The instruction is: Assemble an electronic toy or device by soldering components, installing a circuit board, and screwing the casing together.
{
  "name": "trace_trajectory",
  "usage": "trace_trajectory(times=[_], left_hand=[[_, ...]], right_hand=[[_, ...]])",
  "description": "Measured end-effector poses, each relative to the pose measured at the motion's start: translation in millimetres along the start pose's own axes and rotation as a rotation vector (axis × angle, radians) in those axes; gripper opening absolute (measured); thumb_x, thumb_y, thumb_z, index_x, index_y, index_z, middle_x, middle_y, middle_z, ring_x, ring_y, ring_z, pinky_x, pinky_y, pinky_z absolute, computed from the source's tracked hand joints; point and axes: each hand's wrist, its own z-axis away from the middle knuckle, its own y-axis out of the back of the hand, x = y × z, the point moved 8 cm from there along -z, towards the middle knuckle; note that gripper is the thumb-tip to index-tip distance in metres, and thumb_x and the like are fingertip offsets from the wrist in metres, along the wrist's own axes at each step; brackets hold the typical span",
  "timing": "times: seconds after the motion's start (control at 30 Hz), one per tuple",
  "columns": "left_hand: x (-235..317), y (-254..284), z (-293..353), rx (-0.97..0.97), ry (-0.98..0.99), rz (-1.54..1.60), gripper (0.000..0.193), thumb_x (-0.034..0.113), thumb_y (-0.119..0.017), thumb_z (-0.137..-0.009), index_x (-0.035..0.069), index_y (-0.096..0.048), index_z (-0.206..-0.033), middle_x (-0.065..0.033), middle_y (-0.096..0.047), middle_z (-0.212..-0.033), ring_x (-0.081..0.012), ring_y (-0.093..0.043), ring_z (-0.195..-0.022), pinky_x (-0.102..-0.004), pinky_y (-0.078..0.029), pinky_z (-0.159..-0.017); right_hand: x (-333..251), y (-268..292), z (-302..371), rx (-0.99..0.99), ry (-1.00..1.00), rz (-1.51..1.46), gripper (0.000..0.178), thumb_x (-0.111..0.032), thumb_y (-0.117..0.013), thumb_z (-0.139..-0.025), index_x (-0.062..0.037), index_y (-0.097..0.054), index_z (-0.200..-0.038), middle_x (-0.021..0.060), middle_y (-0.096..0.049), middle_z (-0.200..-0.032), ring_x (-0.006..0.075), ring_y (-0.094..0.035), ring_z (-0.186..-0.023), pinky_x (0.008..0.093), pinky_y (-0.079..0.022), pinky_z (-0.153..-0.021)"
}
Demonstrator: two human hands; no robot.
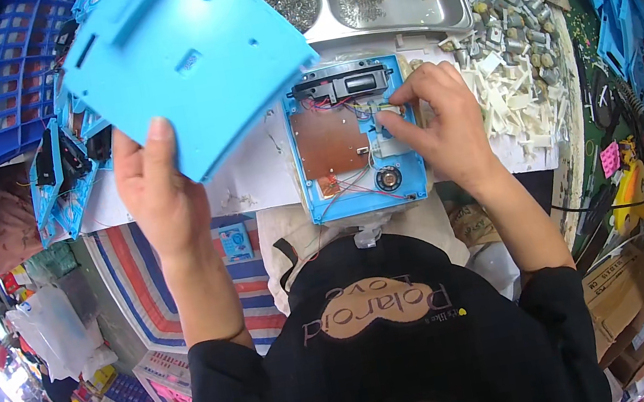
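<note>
Left hand (159,181) clamped on blue panel (192,86), thumb on upper face, panel raised left of open blue casing (415,168) at near edge of worktop (237,177). Right hand (444,117) half curled, thumb and forefinger at casing's right side; can't tell whether they pinch anything. Best work with light fingertips, spare thin wires (354,189), keep panel well aside. Lettering on my black shirt (394,376), print on brown carton (623,295).
</note>
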Motion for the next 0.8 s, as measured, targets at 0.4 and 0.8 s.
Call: trace_trajectory(times=[0.4,0.8], left_hand=[[-19.6,-6.0,17.9,-0.013,0.044,-0.002,0.045,0.015,-0.062,-0.102,-0.007,-0.053,-0.140,-0.0163,-0.065,-0.130,-0.0201,-0.063,-0.118,-0.0356,-0.048,-0.106],[-32.7,-70.7,44.9,-0.254,0.224,0.185,0.052,0.007,-0.066,-0.100,-0.005,-0.045,-0.146,-0.0150,-0.066,-0.127,-0.0167,-0.065,-0.110,-0.0321,-0.053,-0.095]], right_hand=[[4.4,-6.0,3.7,0.069,-0.219,-0.039,0.022,-0.014,-0.073,-0.087,-0.0047,-0.060,-0.101,0.0087,-0.055,-0.071,0.0271,-0.057,-0.067,0.0402,-0.045,-0.062],[-6.9,20.1,16.3,0.025,-0.314,-0.793,0.065,-0.007,-0.067,-0.098,-0.0033,-0.035,-0.154,0.0012,-0.063,-0.086,0.0065,-0.055,-0.078,0.0235,-0.045,-0.075]])
